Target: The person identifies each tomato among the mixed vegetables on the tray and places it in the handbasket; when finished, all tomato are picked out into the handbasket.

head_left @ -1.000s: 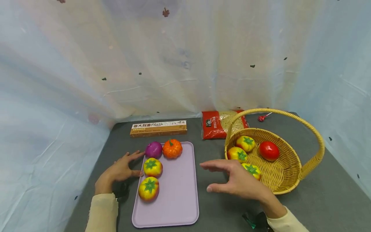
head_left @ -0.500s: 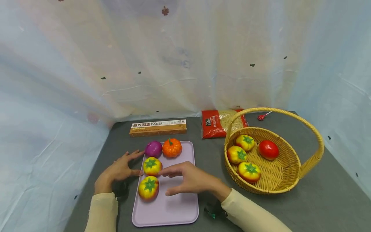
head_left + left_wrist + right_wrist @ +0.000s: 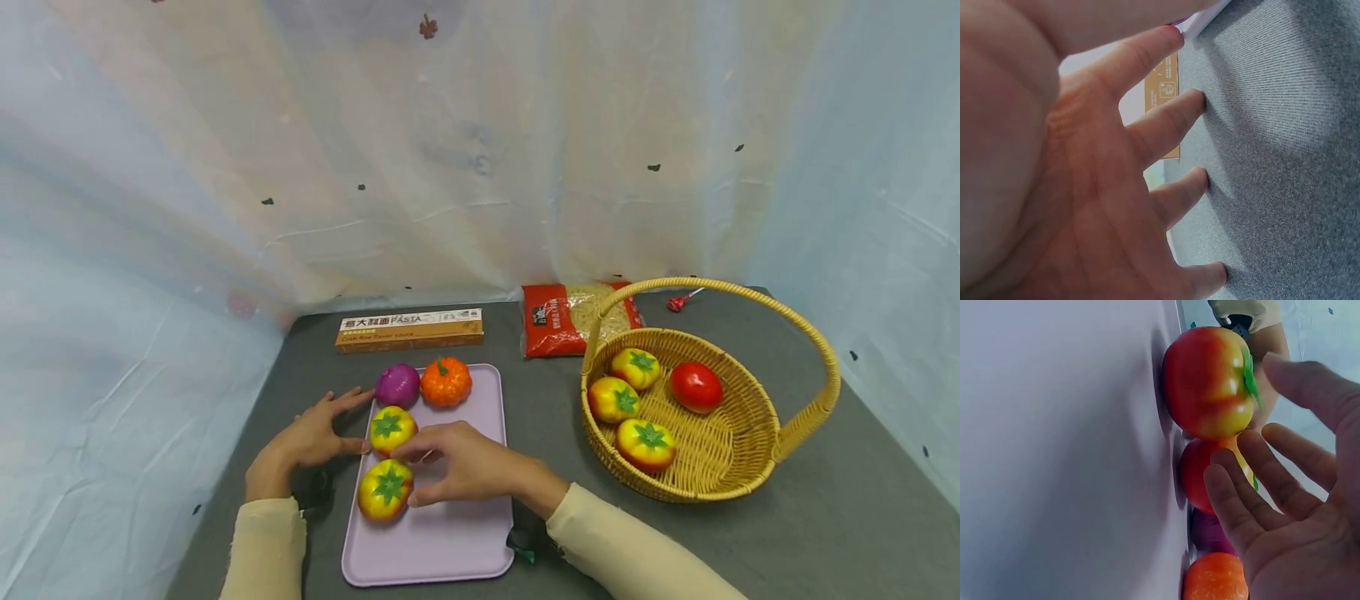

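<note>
Two yellow-and-red toy persimmons with green leafy tops lie along the left side of a lilac tray [image 3: 442,554]. My right hand [image 3: 480,462] reaches over the tray, thumb and fingers spread around the right side of the nearer persimmon [image 3: 384,493]. Its fingertips are by the gap between that fruit and the farther persimmon [image 3: 392,427]. In the right wrist view the thumb stands apart from the nearer persimmon [image 3: 1207,381]. My left hand [image 3: 311,437] rests with fingers spread at the tray's left edge, fingertips on the grey tabletop [image 3: 1285,187].
A purple toy onion [image 3: 397,386] and an orange toy pumpkin [image 3: 446,383] sit at the tray's far end. Behind stand a pasta box [image 3: 410,331] and a red food bag [image 3: 551,325]. A handled wicker basket [image 3: 708,467] at right holds several toy fruits; a lollipop [image 3: 677,303] lies behind it.
My right hand has moved left from beside the basket to the nearer persimmon on the tray. My left hand stays at the tray's edge.
</note>
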Demonstrator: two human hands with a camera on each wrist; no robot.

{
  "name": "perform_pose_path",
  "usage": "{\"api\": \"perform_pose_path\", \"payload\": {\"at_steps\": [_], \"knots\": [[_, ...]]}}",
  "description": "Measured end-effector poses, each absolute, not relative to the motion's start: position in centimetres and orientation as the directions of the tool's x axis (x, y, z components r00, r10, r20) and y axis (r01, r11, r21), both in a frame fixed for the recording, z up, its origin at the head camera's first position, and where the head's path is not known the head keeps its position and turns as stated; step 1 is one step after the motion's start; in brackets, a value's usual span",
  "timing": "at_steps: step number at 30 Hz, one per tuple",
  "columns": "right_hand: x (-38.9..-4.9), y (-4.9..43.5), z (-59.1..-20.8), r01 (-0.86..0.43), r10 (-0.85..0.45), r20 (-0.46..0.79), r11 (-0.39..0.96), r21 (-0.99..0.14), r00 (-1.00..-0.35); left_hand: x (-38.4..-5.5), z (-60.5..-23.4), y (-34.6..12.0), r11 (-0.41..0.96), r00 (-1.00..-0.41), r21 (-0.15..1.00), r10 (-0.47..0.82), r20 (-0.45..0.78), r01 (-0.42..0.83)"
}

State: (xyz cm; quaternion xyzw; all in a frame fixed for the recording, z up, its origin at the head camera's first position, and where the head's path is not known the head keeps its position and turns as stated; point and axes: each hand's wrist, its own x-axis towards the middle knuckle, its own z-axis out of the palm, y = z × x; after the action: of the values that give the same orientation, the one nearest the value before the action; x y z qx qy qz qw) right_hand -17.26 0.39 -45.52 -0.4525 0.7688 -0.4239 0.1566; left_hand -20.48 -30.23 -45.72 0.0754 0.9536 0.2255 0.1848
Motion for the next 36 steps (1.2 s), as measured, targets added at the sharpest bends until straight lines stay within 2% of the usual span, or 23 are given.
{"api": "perform_pose_path", "payload": {"at_steps": [10,20,27,29,36], "knots": [[-16.8,-1.3,-46.0,-0.652,-0.849,0.141,0.273,-0.707,-0.509,-20.3,-45.6,-30.2,0.885,-0.92,0.461,0.232,-0.315,0.066],[-16.4,-2.3,-46.5,-0.599,-0.849,0.069,0.31,-0.738,-0.524,-20.2,-45.6,-30.3,0.886,-0.92,0.458,0.235,-0.315,0.07],[-16.0,-1.8,-46.1,-0.605,-0.866,0.088,0.267,-0.75,-0.492,-20.2,-45.6,-30.1,0.886,-0.918,0.46,0.222,-0.329,0.049],[-15.7,-1.2,-45.7,-0.584,-0.864,0.101,0.243,-0.775,-0.493,-20.2,-45.6,-30.0,0.888,-0.919,0.457,0.213,-0.333,0.04],[-14.4,3.4,-44.2,-0.322,-0.827,0.078,0.129,-0.938,-0.557,-20.4,-45.5,-29.8,0.894,-0.922,0.447,0.195,-0.334,0.027]]}}
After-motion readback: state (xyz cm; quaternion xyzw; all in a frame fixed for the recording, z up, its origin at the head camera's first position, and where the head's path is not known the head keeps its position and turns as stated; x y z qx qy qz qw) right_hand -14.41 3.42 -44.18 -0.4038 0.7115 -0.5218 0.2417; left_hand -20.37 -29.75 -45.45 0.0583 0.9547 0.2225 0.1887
